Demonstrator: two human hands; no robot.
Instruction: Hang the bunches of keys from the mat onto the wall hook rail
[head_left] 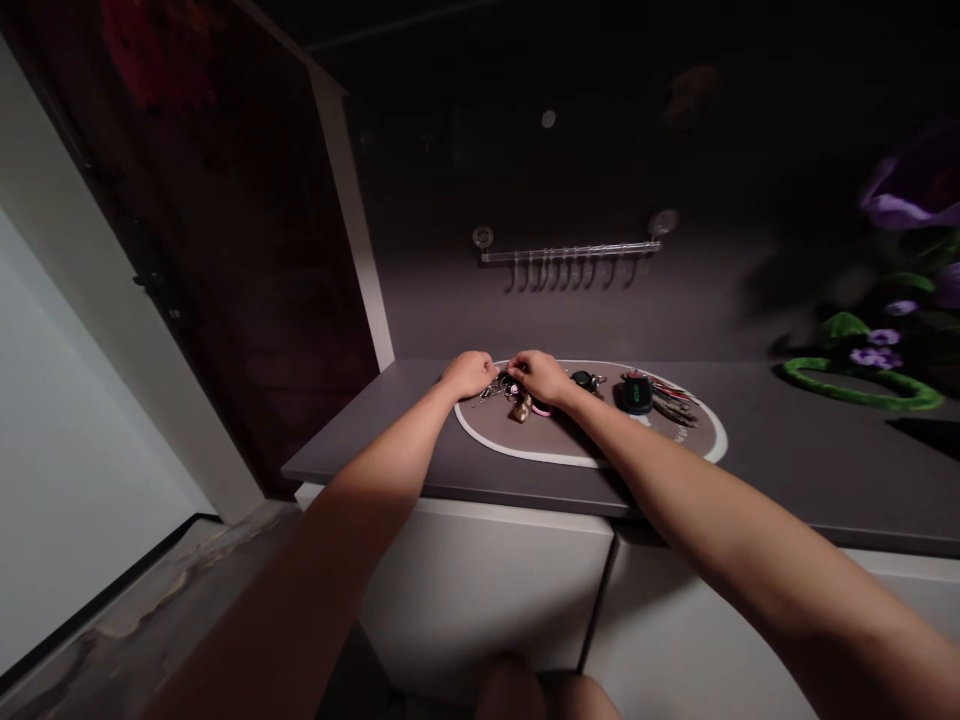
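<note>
On an oval brown mat [491, 435] with a white border, my left hand [472, 374] is closed at the edge of a bunch of keys [491, 388]. My right hand [538, 376] pinches at the other side of the same bunch, its fingertips close to those of the left. A small brownish charm [521, 408] hangs below the fingers and a pink ring [540, 408] shows under my right hand. Exactly what lies between the fingertips is hidden. Right of that hand lies a dark round keychain [582, 380] with metal clips.
A black device with green marks [637, 393] and a bundle of thin cords [673, 400] lie on the mat's right part. Behind, a clear rail with hooks [570, 254] is fixed to the wall. Purple flowers [877, 350] and a green ring [862, 390] stand at the counter's right.
</note>
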